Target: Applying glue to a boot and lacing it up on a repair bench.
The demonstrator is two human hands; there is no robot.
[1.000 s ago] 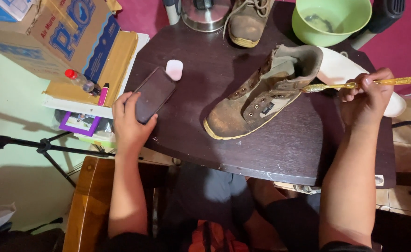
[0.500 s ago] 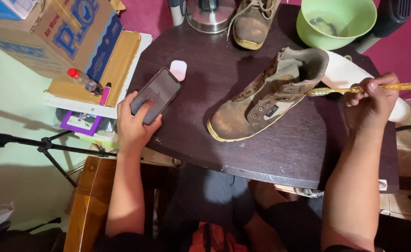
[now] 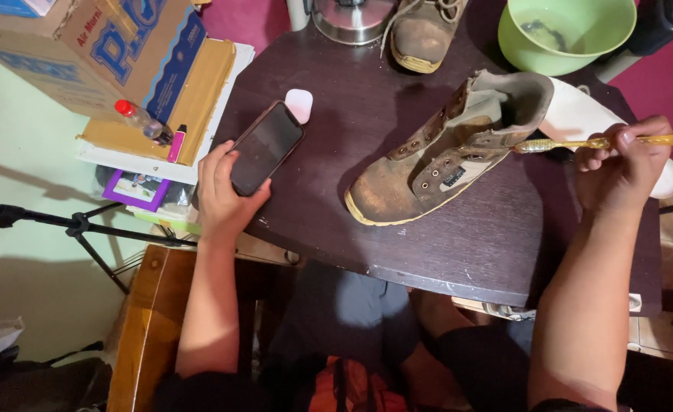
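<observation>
Two hands [image 3: 225,194], two boots [image 3: 447,156], one toothbrush [image 3: 581,143], one phone [image 3: 265,147]

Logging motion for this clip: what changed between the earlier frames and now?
The left hand has lifted the dark smartphone off the dark round table, tilting it up. The right hand still holds the yellow toothbrush at the worn brown boot, which has not moved.

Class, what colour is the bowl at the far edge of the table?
The bowl is light green, seen in the head view.
</observation>
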